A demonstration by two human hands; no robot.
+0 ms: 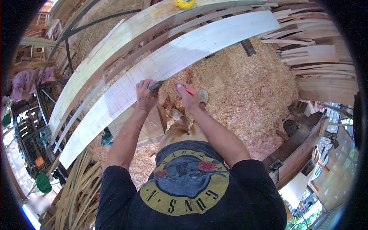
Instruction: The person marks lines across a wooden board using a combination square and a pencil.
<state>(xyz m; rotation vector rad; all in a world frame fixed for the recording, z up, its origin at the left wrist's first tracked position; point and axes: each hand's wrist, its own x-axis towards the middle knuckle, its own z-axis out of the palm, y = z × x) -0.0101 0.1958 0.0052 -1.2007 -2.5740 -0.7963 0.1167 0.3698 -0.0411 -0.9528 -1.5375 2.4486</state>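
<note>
A long, pale board (184, 55) lies at a slant in front of me, with several pencil lines across its left half. My left hand (147, 96) rests at the board's near edge, its fingers closed around a small dark grey tool (156, 85), possibly a small square. Just to the right, my right hand (188, 96) is closed on a red pencil (189, 91), held off the board near that tool. The far end of the tool is too small to make out.
Beyond the board lies another wide plank (115, 57), with a yellow tape measure (184, 4) on it. Wood shavings (245, 96) cover the floor. Stacked planks (322, 57) stand at right, thin strips (74, 191) at lower left. A cardboard box (140, 128) is beneath my left arm.
</note>
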